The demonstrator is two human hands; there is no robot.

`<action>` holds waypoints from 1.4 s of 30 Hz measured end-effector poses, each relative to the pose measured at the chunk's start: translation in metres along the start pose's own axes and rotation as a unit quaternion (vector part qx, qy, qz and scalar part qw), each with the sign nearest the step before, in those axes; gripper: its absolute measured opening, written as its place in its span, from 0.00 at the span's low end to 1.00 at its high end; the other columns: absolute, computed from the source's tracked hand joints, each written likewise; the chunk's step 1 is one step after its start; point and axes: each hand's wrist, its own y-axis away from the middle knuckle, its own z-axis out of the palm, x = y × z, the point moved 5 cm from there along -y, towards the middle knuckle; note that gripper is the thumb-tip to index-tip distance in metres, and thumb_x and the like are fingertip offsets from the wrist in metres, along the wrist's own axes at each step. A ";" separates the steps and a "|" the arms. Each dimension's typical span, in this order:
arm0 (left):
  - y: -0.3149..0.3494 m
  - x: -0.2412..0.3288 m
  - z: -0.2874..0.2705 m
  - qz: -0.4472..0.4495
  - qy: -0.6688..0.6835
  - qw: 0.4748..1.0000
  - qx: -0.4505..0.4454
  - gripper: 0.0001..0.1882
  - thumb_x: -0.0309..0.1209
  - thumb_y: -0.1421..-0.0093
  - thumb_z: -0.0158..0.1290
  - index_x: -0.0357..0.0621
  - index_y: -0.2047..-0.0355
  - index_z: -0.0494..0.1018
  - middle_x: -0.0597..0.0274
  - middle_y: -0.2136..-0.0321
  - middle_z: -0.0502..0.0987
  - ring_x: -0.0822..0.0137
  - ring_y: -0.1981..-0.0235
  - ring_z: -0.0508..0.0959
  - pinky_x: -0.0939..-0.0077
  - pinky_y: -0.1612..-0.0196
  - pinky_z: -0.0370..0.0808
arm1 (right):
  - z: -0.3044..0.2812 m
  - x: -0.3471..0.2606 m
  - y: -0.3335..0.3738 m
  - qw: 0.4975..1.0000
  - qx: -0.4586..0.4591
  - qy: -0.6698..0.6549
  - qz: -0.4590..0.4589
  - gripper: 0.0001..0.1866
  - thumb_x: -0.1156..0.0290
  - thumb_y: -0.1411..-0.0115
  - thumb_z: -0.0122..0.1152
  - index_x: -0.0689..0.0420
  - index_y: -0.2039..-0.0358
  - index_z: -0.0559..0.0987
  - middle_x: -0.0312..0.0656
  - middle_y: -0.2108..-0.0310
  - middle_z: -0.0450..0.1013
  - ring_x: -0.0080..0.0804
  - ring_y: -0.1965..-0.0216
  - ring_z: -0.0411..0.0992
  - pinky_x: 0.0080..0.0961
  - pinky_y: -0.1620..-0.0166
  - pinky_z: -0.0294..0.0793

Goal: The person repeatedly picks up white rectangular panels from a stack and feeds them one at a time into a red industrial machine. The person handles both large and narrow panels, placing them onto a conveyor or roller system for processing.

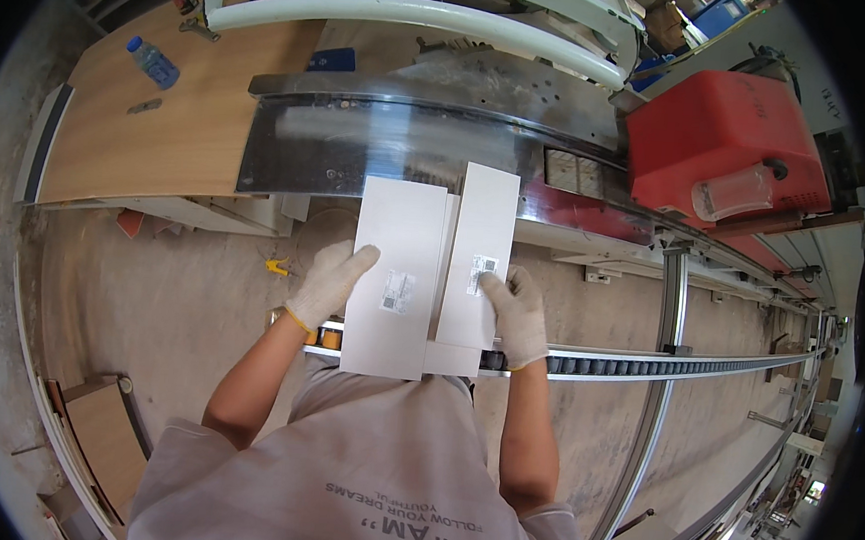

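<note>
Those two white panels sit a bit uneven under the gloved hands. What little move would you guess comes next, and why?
Probably nudging the right panel back level with the left panel: it reaches further forward. The left hand and right hand each rest on one.

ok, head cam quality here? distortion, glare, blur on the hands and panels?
Head view: strong fisheye, the roller rail and machine bed bow, black vignette at the corners. Glare streaks on the bed's metal. Gloved left hand, right hand and the two white panels are sharp; their labels are too small to read. Bright blowout at lower right.
</note>
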 end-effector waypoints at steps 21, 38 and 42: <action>0.041 0.023 0.019 -0.087 -0.279 0.956 0.005 0.32 0.56 0.29 0.54 0.34 0.48 0.82 0.38 0.58 0.86 0.48 0.54 0.86 0.58 0.49 0.79 | -0.054 0.004 0.026 0.981 -0.036 0.188 0.017 0.60 0.55 0.52 0.86 0.66 0.27 0.59 0.60 0.43 0.79 0.50 0.40 0.79 0.39 0.37 0.77; -0.054 0.066 -0.002 -0.140 -0.142 0.977 0.071 0.37 0.57 0.33 0.61 0.23 0.56 0.83 0.47 0.64 0.86 0.65 0.60 0.83 0.66 0.54 0.79 | -0.021 -0.078 -0.051 0.907 -0.015 0.421 0.009 0.71 0.55 0.61 0.92 0.59 0.23 0.56 0.65 0.28 0.56 0.62 0.30 0.66 0.46 0.33 0.76; -0.054 0.079 0.003 -0.113 -0.025 0.986 0.120 0.37 0.56 0.37 0.66 0.22 0.60 0.82 0.52 0.66 0.84 0.69 0.64 0.81 0.69 0.59 0.78 | -0.013 -0.089 -0.034 0.870 -0.002 0.491 -0.045 0.70 0.56 0.67 0.94 0.58 0.26 0.61 0.66 0.26 0.53 0.66 0.30 0.64 0.48 0.34 0.77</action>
